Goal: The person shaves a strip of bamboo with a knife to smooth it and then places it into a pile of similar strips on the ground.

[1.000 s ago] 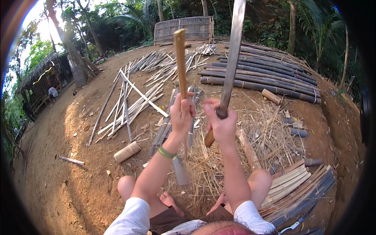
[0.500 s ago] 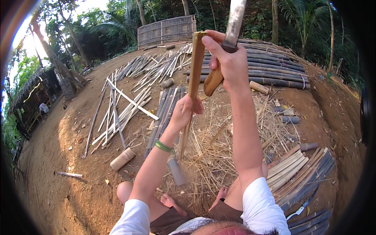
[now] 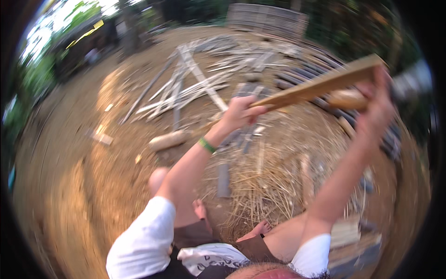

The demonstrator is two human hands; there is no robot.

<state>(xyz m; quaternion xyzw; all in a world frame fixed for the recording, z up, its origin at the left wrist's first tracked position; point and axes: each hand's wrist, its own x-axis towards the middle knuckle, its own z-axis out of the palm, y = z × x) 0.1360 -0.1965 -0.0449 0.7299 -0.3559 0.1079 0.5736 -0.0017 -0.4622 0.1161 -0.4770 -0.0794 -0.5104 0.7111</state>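
My left hand (image 3: 241, 113), with a green band at its wrist, is closed round a split bamboo strip (image 3: 320, 83). The strip slants up to the right, and its thin lower end passes under my left wrist. Out to the right, my right hand (image 3: 380, 104) grips a machete by its wooden handle (image 3: 347, 99). Its blade (image 3: 413, 83) points right and is smeared by motion. The strip's broad upper end meets the fingers of my right hand; how they touch it is too blurred to tell.
Between and beyond my feet lies a heap of bamboo shavings (image 3: 265, 190). Pale split strips (image 3: 200, 76) are strewn farther off, with a short bamboo log (image 3: 168, 140) nearer. Dark poles (image 3: 297, 81) lie to the right beyond the strip. A woven panel (image 3: 267, 21) stands at the back.
The bamboo strip has swung from nearly upright to a low slant. My right hand has gone right with the machete, whose blade turned from upward to rightward. My view has turned left.
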